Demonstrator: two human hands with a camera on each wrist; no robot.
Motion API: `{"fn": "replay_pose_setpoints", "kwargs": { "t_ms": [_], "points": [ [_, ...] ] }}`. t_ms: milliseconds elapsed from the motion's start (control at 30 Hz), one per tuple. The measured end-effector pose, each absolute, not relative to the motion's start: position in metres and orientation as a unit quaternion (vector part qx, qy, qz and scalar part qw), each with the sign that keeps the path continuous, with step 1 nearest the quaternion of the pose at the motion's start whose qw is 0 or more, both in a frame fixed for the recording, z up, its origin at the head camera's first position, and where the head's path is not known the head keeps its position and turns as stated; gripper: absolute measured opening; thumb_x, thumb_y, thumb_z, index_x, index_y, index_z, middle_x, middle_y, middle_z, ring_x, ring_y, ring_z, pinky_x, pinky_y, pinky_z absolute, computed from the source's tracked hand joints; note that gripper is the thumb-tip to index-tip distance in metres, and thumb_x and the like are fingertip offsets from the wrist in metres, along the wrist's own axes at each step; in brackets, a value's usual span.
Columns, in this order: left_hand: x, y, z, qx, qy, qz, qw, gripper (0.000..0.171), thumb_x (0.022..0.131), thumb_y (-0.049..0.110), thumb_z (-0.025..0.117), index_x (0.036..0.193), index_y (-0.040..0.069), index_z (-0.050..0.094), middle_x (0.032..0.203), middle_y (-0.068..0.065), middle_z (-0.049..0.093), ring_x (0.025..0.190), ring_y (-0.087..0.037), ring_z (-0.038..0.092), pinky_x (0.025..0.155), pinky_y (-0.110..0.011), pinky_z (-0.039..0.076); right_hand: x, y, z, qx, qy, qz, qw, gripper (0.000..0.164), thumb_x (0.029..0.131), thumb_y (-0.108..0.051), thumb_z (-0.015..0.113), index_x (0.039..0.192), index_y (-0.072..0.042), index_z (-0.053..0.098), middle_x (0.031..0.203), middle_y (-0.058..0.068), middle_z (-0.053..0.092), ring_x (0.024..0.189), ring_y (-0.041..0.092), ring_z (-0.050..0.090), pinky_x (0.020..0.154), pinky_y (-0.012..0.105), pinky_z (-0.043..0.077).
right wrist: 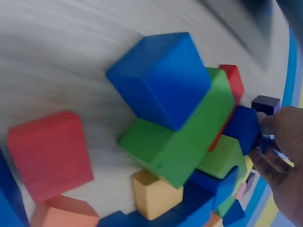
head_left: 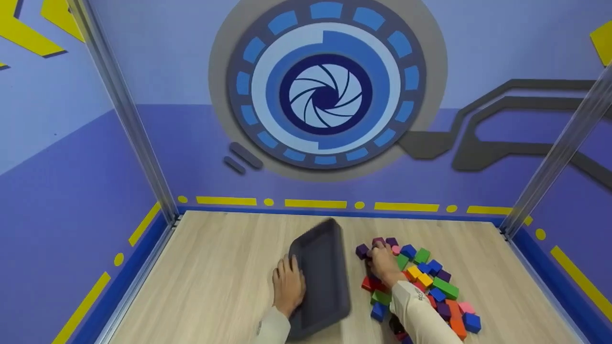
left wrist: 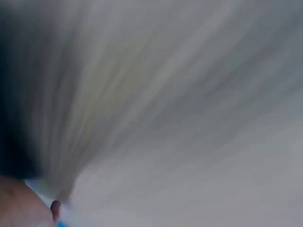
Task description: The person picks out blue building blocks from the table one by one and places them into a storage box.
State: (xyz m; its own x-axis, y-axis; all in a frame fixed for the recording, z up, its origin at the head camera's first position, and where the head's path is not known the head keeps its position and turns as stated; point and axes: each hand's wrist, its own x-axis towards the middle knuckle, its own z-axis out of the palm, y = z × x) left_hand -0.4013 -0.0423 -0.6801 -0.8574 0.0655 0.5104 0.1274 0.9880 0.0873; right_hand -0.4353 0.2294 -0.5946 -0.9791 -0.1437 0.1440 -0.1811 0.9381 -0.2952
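A dark grey rectangular tray [head_left: 322, 277] sits left of the blocks, its long side slanting toward the far wall. My left hand [head_left: 289, 286] rests against its left rim, the visible fingers straight and pointing away; the thumb is hidden. At the left edge of the block pile, my right hand [head_left: 384, 263] reaches down with bent fingers. In the right wrist view, the thumb and fingertips [right wrist: 266, 124] lie on either side of a dark blue block [right wrist: 242, 128]. A purple block [head_left: 362, 251] and a magenta block [head_left: 378, 241] lie close by the right fingers.
Several coloured wooden blocks spread around the right forearm, among them a long green block [head_left: 445, 288], an orange block [head_left: 456, 325] and a blue block [head_left: 472, 322]. The light wood table [head_left: 215, 267] is bounded by printed wall panels and metal posts [head_left: 143, 143]. The left wrist view is mostly blurred.
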Motion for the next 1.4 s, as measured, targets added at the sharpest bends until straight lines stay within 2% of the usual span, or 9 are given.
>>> {"fn": "replay_pose_setpoints", "kwargs": {
  "t_ms": [133,300,433,633,867,1000,1167,1267,1400],
  "points": [
    [-0.394,-0.038,-0.692,-0.046,-0.959,-0.032,0.278,0.045,0.096,0.025,0.064,0.136,0.004,0.056,0.135,-0.015,0.057,0.123,-0.03,0.055,0.099,-0.045,0.046,-0.438,0.232,-0.588,0.08,-0.984,0.161,0.006,0.022,0.087,0.003,0.075,0.109,0.001,0.078,0.119,0.02,0.065,0.116,0.042,0.059,0.101,0.057,0.051],
    [-0.399,-0.035,-0.688,-0.086,-0.952,-0.074,0.284,0.046,0.098,0.029,0.06,0.135,0.003,0.059,0.134,-0.019,0.057,0.124,-0.035,0.054,0.1,-0.05,0.042,-0.441,0.237,-0.584,0.101,-0.981,0.167,0.015,0.021,0.085,0.008,0.073,0.104,0.002,0.079,0.116,0.021,0.067,0.108,0.04,0.063,0.099,0.055,0.053],
    [-0.399,-0.038,-0.675,-0.093,-0.96,-0.063,0.254,0.044,0.095,0.019,0.063,0.136,0.002,0.056,0.135,-0.02,0.054,0.126,-0.035,0.051,0.103,-0.051,0.04,-0.44,0.243,-0.586,0.1,-0.976,0.195,0.024,0.022,0.084,0.008,0.075,0.105,0.002,0.077,0.111,0.02,0.067,0.105,0.038,0.066,0.097,0.053,0.055],
    [-0.4,-0.038,-0.658,-0.081,-0.965,-0.098,0.228,0.064,0.082,0.003,0.078,0.14,-0.002,0.051,0.14,-0.023,0.05,0.131,-0.038,0.048,0.103,-0.055,0.043,-0.44,0.252,-0.582,0.069,-0.968,0.242,-0.006,0.027,0.09,0.005,0.071,0.117,0.008,0.069,0.116,0.023,0.061,0.103,0.035,0.064,0.098,0.053,0.054],
    [-0.391,-0.038,-0.655,-0.059,-0.958,-0.155,0.233,0.068,0.08,0.0,0.077,0.141,-0.004,0.048,0.14,-0.025,0.049,0.131,-0.04,0.047,0.102,-0.058,0.04,-0.434,0.257,-0.585,0.081,-0.973,0.217,-0.005,0.041,0.096,0.008,0.055,0.137,0.008,0.057,0.144,0.032,0.05,0.132,0.054,0.049,0.108,0.063,0.041],
    [-0.376,-0.044,-0.651,-0.05,-0.949,-0.195,0.242,0.067,0.08,0.001,0.076,0.139,-0.007,0.048,0.137,-0.026,0.05,0.127,-0.042,0.048,0.1,-0.058,0.04,-0.431,0.259,-0.588,0.11,-0.973,0.199,-0.025,0.04,0.092,0.012,0.056,0.129,0.006,0.065,0.146,0.029,0.052,0.136,0.056,0.046,0.108,0.066,0.038],
    [-0.352,-0.057,-0.645,-0.045,-0.958,-0.203,0.2,0.072,0.074,0.003,0.079,0.139,-0.008,0.049,0.136,-0.026,0.049,0.129,-0.043,0.045,0.103,-0.06,0.037,-0.433,0.261,-0.588,0.072,-0.978,0.196,-0.023,0.025,0.09,0.011,0.059,0.108,0.004,0.075,0.117,0.022,0.07,0.108,0.039,0.065,0.098,0.055,0.053],
    [-0.344,-0.059,-0.647,-0.041,-0.955,-0.23,0.18,0.066,0.071,0.001,0.076,0.132,-0.007,0.052,0.128,-0.025,0.049,0.121,-0.042,0.045,0.096,-0.058,0.037,-0.437,0.26,-0.587,0.042,-0.983,0.18,-0.013,0.014,0.089,0.006,0.067,0.099,0.001,0.075,0.096,0.014,0.069,0.086,0.025,0.064,0.086,0.047,0.058],
    [-0.345,-0.053,-0.651,-0.01,-0.954,-0.221,0.202,0.051,0.067,0.0,0.074,0.114,-0.003,0.056,0.108,-0.018,0.051,0.101,-0.036,0.048,0.08,-0.048,0.037,-0.445,0.251,-0.585,0.056,-0.987,0.15,0.01,0.016,0.088,0.001,0.074,0.103,0.002,0.07,0.099,0.018,0.068,0.086,0.029,0.066,0.087,0.048,0.059]
  ]
}}
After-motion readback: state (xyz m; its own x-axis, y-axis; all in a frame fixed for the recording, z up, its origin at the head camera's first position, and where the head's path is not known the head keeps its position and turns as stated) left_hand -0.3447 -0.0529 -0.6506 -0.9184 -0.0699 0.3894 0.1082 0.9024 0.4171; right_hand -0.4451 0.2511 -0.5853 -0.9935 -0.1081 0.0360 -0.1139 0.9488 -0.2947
